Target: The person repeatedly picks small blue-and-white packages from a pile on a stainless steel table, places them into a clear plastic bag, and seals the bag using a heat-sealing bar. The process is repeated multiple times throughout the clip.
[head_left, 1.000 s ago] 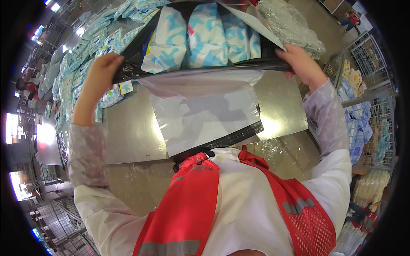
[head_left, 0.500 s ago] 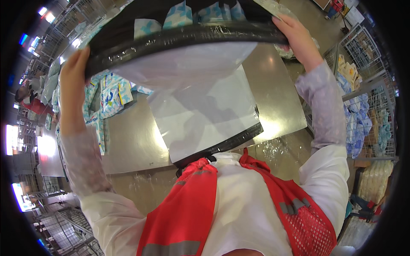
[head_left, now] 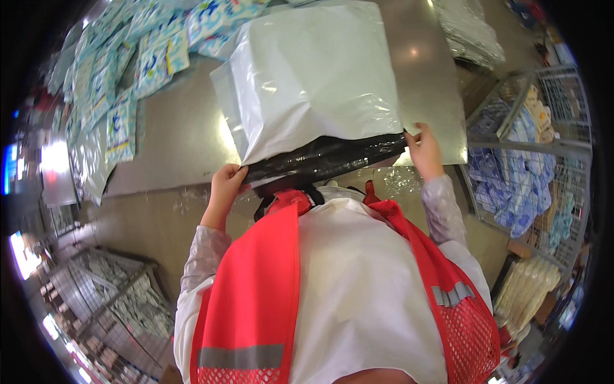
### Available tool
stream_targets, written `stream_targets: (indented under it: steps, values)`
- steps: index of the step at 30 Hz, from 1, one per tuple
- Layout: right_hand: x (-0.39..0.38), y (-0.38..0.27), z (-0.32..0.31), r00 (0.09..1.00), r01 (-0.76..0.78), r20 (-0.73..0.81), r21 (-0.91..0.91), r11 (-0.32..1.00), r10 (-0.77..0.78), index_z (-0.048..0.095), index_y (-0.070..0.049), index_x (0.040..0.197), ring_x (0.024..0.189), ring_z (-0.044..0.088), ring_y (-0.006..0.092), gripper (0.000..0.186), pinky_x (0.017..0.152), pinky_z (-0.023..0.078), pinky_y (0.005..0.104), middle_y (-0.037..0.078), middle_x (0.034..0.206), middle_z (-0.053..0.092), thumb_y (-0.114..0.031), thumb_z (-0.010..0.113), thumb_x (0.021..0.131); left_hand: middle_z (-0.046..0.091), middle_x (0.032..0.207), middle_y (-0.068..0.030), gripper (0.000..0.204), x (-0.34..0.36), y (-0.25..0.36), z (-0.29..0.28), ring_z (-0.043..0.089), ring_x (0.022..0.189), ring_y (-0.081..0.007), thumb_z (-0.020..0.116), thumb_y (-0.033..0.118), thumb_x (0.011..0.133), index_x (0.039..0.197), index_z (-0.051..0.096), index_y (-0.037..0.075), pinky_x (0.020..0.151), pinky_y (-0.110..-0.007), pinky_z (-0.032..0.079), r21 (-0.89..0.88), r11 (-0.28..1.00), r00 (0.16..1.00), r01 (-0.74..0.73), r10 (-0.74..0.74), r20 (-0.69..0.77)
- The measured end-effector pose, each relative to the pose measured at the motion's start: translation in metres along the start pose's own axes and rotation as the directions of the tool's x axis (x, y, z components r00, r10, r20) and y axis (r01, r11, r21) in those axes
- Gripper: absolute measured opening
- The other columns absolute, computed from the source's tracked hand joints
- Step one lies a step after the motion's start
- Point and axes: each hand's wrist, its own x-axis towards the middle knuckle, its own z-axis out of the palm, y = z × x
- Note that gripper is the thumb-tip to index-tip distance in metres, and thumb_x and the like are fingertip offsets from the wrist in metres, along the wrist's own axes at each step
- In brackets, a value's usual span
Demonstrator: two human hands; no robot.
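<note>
A large white plastic bag (head_left: 316, 70) with a black mouth edge lies on the metal table, its black strip along the table's near edge. My left hand (head_left: 225, 187) pinches the left corner of that strip between thumb and fingers. At the opposite corner, my right hand (head_left: 424, 151) grips the edge with thumb and forefinger, its other fingers partly hidden. Under the bag's left side a clear plastic sheet or bag sticks out. The bag's contents are not visible now.
Blue-and-white soft packets (head_left: 121, 125) are heaped on the table (head_left: 176, 134) at the left. Clear plastic wrap (head_left: 470, 32) lies at the far right. A wire cage (head_left: 563, 153) with blue and yellow packets stands to the right, another wire cage (head_left: 137, 281) at lower left.
Both hands have come down and toward me from high up, bringing the bag's black edge to the table's near side. Packets visible inside its mouth earlier are now covered.
</note>
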Motion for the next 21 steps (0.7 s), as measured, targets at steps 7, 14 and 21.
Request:
stream_targets:
  steps: [7,14,21]
  values:
    - [-0.064,-0.163,0.05,0.64,0.447,0.254,0.645,0.62,-0.725,0.068,-0.003,0.104,0.093,0.063,0.0318,0.019,0.081,0.051,0.039,0.012,0.097,0.065,-0.013,0.067,0.088,0.07,0.105,-0.0077,0.026,-0.047,0.006,0.022,0.072,0.094,-0.0182,0.058,0.016,0.099,0.117,0.063,-0.002,0.078,-0.029,0.057,-0.395,0.918,0.999,0.037,-0.037,0.008]
    - [-0.083,-0.227,0.156,0.768,0.223,0.235,0.774,0.593,-0.596,0.067,-0.001,0.099,0.089,0.062,0.0303,0.021,0.08,0.05,0.0391,0.015,0.097,0.063,-0.016,0.07,0.084,0.065,0.1,-0.0056,0.024,-0.054,0.006,0.031,0.064,0.089,-0.0102,0.049,0.001,0.096,0.113,0.064,-0.005,0.084,-0.03,0.057,-0.233,0.962,0.989,-0.141,0.149,0.019]
    - [-0.075,-0.221,0.131,0.608,0.669,-0.035,0.56,0.489,-0.793,0.058,-0.003,0.094,0.075,0.063,0.0312,0.016,0.068,0.048,0.0411,0.013,0.077,0.063,-0.011,0.068,0.084,0.065,0.099,-0.0063,0.022,-0.059,0.014,0.035,0.064,0.089,-0.0121,0.05,0.0,0.096,0.112,0.063,-0.008,0.088,-0.031,0.055,-0.291,0.934,0.974,-0.205,0.225,0.034]
